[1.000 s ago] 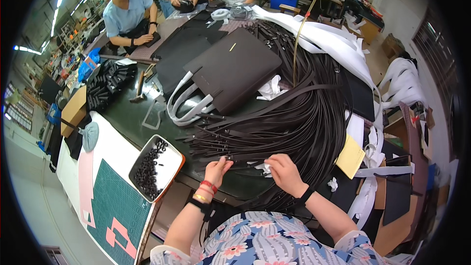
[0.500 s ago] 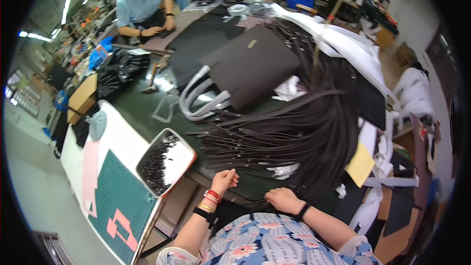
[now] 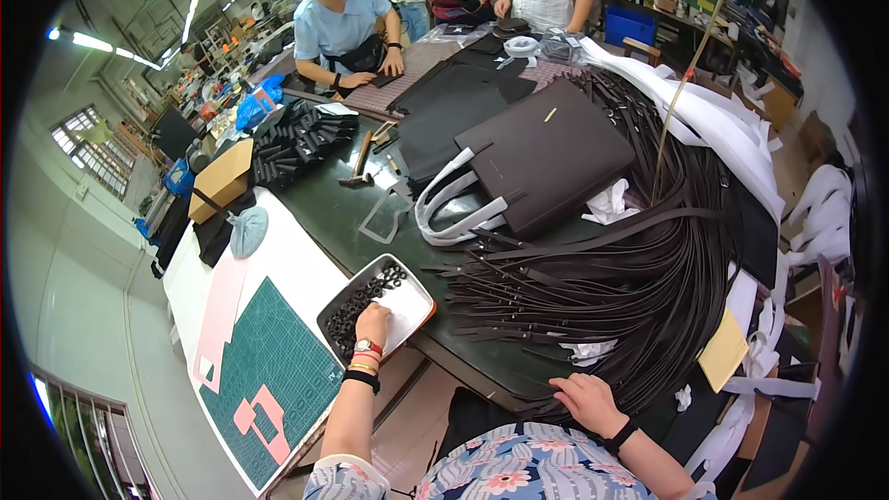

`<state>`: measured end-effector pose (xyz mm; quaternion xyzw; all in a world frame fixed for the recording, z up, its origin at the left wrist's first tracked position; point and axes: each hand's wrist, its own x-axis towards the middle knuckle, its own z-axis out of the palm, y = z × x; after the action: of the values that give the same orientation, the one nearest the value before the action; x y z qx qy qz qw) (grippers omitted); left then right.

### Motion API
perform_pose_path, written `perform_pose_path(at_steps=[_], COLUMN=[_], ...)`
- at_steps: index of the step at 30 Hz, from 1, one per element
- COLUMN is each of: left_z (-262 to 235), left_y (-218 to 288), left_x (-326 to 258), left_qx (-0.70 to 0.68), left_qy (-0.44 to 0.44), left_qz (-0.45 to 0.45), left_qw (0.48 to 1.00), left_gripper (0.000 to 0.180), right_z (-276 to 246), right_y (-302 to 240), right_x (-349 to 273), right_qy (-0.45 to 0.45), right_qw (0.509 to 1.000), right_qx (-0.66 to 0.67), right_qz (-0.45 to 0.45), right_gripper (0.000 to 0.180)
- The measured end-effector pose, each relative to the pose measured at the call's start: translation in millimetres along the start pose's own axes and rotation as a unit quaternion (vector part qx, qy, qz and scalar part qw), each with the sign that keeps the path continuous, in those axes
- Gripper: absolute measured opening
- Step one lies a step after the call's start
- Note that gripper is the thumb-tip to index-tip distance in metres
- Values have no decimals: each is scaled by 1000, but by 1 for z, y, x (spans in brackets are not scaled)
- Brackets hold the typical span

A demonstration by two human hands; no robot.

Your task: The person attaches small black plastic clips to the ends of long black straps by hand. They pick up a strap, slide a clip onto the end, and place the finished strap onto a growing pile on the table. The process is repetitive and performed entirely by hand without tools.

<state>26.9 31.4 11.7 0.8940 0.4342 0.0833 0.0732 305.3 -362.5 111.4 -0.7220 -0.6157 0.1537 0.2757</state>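
While left hand [image 3: 373, 322] dips into white tray [image 3: 419, 301] of black rings [image 3: 356, 307], fingers curled, right hand [image 3: 583, 400] rests spread on black straps [image 3: 639, 296] at surface [image 3: 352, 208] edge.

L hand [image 3: 373, 322] reaches into white tray [image 3: 414, 301] of small black rings [image 3: 363, 301], fingers down among them. R hand [image 3: 585, 400] lies flat on table edge [image 3: 463, 375] right of tray, touching ends of black straps [image 3: 593, 306]. Dark tote bag [image 3: 546, 162] behind tray; green cutting mat [image 3: 269, 361] left of tray.
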Motion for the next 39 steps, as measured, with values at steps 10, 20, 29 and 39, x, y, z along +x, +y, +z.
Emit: perform_pose_path(at_steps=[10, 20, 29, 39], left_z=[16, -49, -47, -63], left_y=[-3, 176, 228, 262], left_x=[4, -61, -65, -79], left_qx=[33, -834, -777, -647], left_qy=[26, -240, -325, -397], left_qz=[9, -145, -121, -8], left_qw=[999, 475, 526, 651], left_gripper=[9, 28, 26, 30], right_z=[-9, -31, -45, -42], right_y=[-7, -21, -18, -10], right_x=[6, 28, 27, 29], right_qy=[42, 131, 108, 23], right_qw=[995, 982, 988, 988], right_qx=[85, 125, 107, 147], right_qz=[13, 55, 31, 32], right_gripper=[20, 11, 14, 16])
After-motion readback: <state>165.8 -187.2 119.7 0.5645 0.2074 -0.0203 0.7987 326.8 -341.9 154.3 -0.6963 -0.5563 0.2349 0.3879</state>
